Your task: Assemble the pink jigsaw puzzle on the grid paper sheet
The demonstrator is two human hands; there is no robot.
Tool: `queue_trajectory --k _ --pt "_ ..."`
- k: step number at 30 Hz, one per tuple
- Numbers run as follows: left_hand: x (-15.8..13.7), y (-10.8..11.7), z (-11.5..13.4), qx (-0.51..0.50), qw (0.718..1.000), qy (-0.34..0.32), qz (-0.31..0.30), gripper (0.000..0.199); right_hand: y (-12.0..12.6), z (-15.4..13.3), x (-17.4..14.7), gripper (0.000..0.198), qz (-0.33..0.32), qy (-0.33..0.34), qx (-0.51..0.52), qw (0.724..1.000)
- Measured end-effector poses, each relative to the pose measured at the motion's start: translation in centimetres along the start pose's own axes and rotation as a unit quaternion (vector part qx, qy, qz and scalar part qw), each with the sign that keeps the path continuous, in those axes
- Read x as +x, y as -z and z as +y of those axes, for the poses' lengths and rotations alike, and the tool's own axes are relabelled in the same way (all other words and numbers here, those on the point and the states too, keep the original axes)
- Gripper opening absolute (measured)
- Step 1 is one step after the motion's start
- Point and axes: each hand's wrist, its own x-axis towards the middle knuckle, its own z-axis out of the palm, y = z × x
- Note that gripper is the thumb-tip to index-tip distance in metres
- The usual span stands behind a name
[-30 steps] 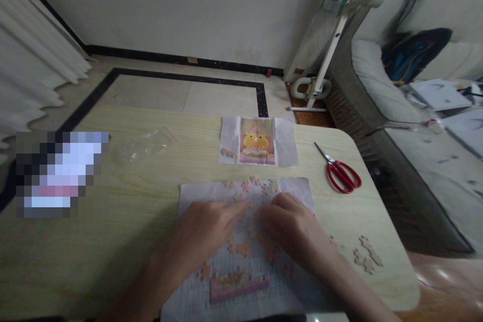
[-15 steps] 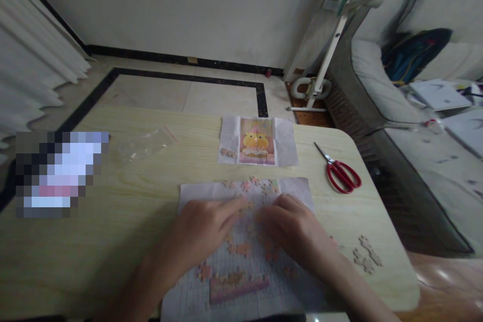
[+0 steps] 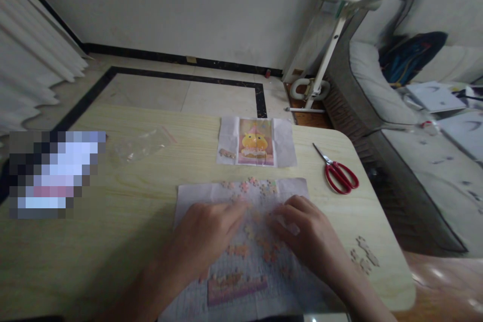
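My left hand reaches over the sheet of paper, its fingers drawn together and pointing right among loose jigsaw pieces. Blur at the fingertips hides what they pinch. Opposite it, my right hand is curled over the right side of the sheet, thumb and fingers bent inward; whatever they grip cannot be made out. A joined strip of puzzle, pinkish purple along its bottom, lies near the front of the sheet. Several more loose pieces lie along the sheet's far edge.
Behind the sheet lies a printed picture of a yellow character. Red-handled scissors and several grey-brown pieces lie to the right. A clear plastic bag and a pixelated patch are at left.
My right hand has shifted slightly right, away from the left, and a pale gap shows by its thumb. My left hand stays nearly in place. The whole view has moved a little.
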Motion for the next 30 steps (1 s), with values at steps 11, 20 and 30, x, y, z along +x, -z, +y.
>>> queue_trajectory --k 11,20,30 --pt "0.8 -0.1 0.2 -0.003 0.999 0.047 -0.003 0.013 -0.4 -0.3 0.4 0.012 -0.029 0.007 0.000 1.000" --pt "0.7 -0.5 -0.2 -0.012 1.000 0.027 0.005 0.020 -0.4 0.0 1.8 0.021 -0.029 0.037 0.015 0.999" --pt "0.6 -0.7 -0.4 -0.018 0.999 0.028 -0.008 0.022 -0.2 0.0 3.1 0.033 -0.053 0.071 0.019 0.996"
